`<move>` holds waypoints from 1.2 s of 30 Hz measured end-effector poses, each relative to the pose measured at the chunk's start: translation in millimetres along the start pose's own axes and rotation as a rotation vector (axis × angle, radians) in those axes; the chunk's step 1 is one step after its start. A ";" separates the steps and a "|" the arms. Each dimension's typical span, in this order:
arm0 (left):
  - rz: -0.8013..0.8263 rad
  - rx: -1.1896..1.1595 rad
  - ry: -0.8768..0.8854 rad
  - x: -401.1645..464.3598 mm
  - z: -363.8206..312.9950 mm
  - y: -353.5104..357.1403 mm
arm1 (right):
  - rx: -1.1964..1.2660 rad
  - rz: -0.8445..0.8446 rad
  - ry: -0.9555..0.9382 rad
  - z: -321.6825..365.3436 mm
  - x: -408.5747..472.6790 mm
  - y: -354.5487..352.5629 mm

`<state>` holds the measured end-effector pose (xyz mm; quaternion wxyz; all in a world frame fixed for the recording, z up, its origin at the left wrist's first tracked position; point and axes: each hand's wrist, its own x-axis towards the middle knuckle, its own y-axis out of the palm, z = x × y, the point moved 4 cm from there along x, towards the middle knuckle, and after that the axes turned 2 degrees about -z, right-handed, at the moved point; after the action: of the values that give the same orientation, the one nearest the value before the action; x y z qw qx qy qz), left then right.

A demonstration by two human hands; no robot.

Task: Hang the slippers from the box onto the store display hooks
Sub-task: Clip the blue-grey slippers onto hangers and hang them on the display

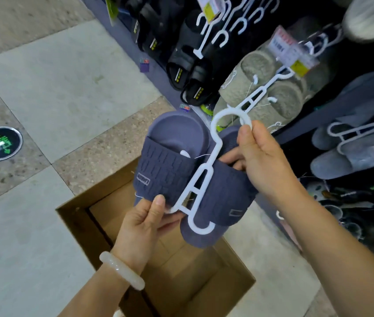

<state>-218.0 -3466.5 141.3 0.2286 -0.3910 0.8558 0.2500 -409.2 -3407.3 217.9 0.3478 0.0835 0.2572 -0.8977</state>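
- Pair of navy slippers (170,170) held mid-air above the open cardboard box (149,259), at centre of view; both clipped to one white plastic hanger (201,177).
- Hanger runs diagonally, hook end toward 1 o'clock, lower curl toward 6 o'clock.
- Left hand (145,223), at 7 o'clock of the slippers, clasps the heel end of the pair; thumb lies on top beside the hanger's lower bar, fingers curled beneath.
- Pale bangle (122,269) on the left wrist.
- Right hand (261,161), at 3 o'clock of the slippers, pinches the tip of the hanger's hook with thumb and forefinger; remaining fingers curled behind the right-side slipper.
- Box stands on the tiled floor (44,92), flaps open; interior below the slippers shows bare cardboard.
- Display rack at 12 to 3 o'clock: black sandals (188,72) hanging at 12 o'clock, grey-green slippers (266,88) on their own white hanger at 1 o'clock, just beyond the held hook, grey slippers (341,152) at 3 o'clock.
- Price tags (293,53) at the hook above the grey-green pair.
- Round floor marker (0,143) with green arrows at 9 o'clock, well apart from the box.
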 end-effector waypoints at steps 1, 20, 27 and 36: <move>0.007 -0.032 0.005 -8.1 -9.6 6.8 | -0.025 0.017 -0.020 12.5 -4.5 -7.4; 0.257 -0.025 0.267 -150.2 -244.8 120.4 | 0.094 -0.280 -0.181 281.5 -156.7 -169.8; 0.356 0.086 0.380 -201.2 -303.8 142.6 | 0.243 -0.469 -0.357 334.6 -211.2 -208.2; 0.464 0.323 0.649 -246.6 -336.6 197.6 | 0.181 -0.817 -0.333 356.0 -313.2 -286.1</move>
<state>-293.2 -3421.3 594.5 -0.0564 -0.2059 0.9767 0.0214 -356.8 -3231.1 740.4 -0.0074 -0.1404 0.1302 -0.9815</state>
